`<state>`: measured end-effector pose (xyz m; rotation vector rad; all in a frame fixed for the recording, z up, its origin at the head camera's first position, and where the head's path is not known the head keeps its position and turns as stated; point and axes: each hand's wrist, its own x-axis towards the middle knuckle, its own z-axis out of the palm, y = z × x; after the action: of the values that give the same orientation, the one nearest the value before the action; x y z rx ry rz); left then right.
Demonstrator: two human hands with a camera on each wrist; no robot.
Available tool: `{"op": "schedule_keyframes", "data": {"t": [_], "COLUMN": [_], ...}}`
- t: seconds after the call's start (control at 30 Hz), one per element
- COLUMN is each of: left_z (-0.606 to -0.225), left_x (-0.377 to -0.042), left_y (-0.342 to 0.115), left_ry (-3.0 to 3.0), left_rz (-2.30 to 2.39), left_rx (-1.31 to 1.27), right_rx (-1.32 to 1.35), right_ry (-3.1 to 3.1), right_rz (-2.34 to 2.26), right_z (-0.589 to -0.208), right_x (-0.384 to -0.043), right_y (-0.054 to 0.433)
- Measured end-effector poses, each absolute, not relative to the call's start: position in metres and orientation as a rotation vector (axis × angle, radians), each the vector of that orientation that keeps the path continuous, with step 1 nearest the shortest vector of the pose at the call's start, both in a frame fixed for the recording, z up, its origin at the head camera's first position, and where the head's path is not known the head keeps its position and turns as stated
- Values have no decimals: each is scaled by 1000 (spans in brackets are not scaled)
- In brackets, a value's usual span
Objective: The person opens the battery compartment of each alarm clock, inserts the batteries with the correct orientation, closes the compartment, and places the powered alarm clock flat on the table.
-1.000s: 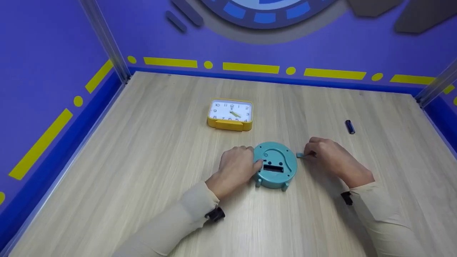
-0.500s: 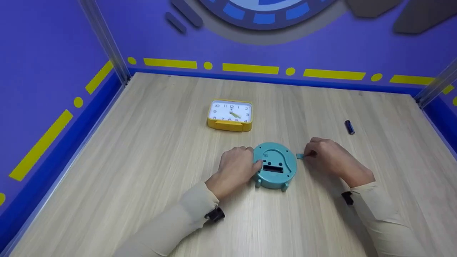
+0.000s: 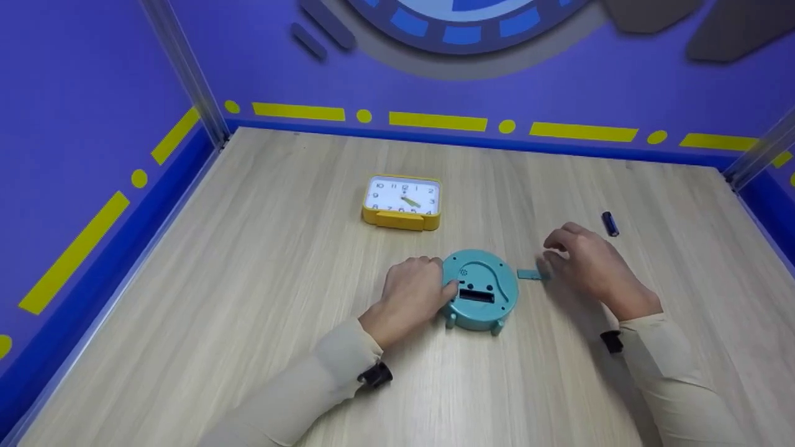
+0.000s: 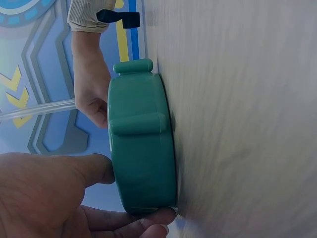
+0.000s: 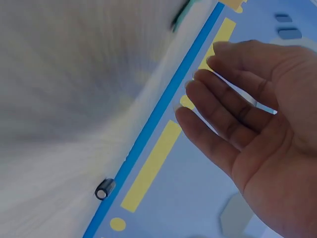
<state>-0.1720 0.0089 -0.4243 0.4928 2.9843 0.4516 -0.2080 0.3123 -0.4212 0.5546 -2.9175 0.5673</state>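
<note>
“Teal plastic is shown near the middle of the work: a round case (image 3: 481,271) is laid back side up on the wood-grained tabletop (image 3: 279,248).”

“And by what is it held?”

“By the left hand (image 3: 407,285). Its left side is gripped, with the thumb (image 3: 449,290) set on the back and the fingers set against the rim, as is shown from the left wrist.”

“What is seen on that back?”

“A narrow dark slot (image 3: 477,296) is left uncovered. Two stubby feet (image 3: 497,327) are carried on the rim, on the side turned toward the person.”

“Is anything grasped by the right hand (image 3: 587,267)?”

“Nothing is held by it. It is raised over the tabletop, its fingers loosely bent and slightly parted. A small teal strip (image 3: 528,274) is laid just beside the case, near the fingertips; whether it is touched cannot be told.”

“What else is placed there?”

“A dark battery (image 3: 610,224) is set beyond the right hand, well apart from the case. A yellow clock (image 3: 402,198) is placed farther back and to the left, its white dial turned upward. Beige sleeves (image 3: 298,379) are worn on both arms, and a black strap (image 3: 376,375) is fastened at each wrist.”
</note>
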Motion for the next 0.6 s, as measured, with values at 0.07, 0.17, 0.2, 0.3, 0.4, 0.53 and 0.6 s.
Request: {"op": "schedule_keyframes", "data": {"t": [0.07, 0.17, 0.2, 0.3, 0.4, 0.53, 0.6], "left_z": [-425, -425, -424, -424, -424, -424, -424], "left_x": [-172, -172, -172, -171, -171, -172, -171], "left_y": [9, 9, 9, 9, 9, 9, 9], "left_ry": [2985, 2997, 3001, 3007, 2998, 2990, 2993], "left_rz": [449, 430, 423, 412, 416, 430, 434], "left_rx": [494, 497, 497, 496, 495, 498, 504], "right_rx": [526, 503, 500, 475, 407, 278, 226], "right_ry": [-2897, -2850, -2831, -2789, -2770, -2760, -2744], "right_rz": [566, 568, 566, 568, 575, 597, 603], "right_z": [-420, -419, -419, -419, -419, -418, -417], "right_x": [-210, -212, -213, -215, -219, -223, -225], "right_y": [316, 323, 326, 334, 340, 348, 353]}}
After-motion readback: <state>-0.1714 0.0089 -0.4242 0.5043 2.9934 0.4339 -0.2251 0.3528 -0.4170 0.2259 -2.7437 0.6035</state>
